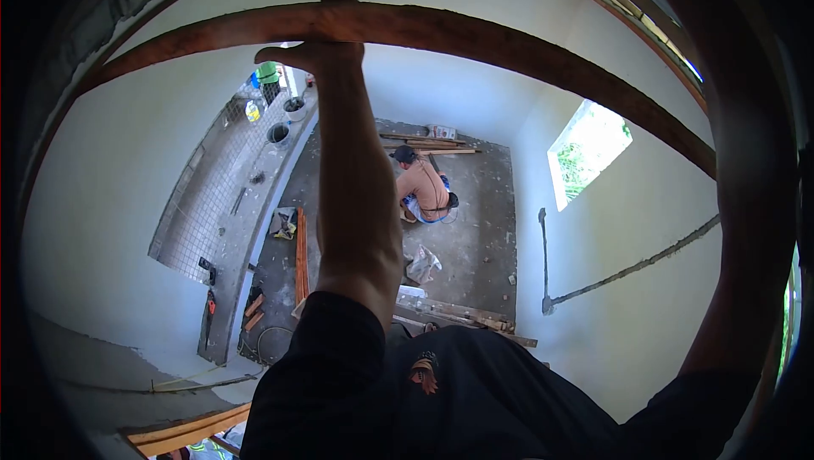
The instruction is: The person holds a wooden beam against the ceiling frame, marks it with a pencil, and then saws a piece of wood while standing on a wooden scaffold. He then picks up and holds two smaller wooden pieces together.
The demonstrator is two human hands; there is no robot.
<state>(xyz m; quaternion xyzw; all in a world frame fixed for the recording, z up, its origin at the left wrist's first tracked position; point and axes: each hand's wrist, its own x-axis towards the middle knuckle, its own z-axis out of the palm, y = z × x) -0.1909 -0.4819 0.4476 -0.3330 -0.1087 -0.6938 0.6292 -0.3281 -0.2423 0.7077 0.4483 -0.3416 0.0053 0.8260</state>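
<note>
A long reddish-brown wooden beam (475, 26) spans the upper view, bowed by the wide lens. My left hand (332, 55) is raised to it, with the palm at its lower edge and fingertips showing over the upper edge. The thumb sticks out to the left below the wood. My right forearm (746, 206) rises along the right side, in front of the beam's right end. Its hand lies beyond the visible picture.
Far below, a person (424, 184) crouches on the concrete floor (483, 248). Wooden planks (301, 256) and a plastic bag (422, 265) lie around. Buckets (278, 132) stand on a ledge (254, 231) at left. A window opening (585, 150) is at right.
</note>
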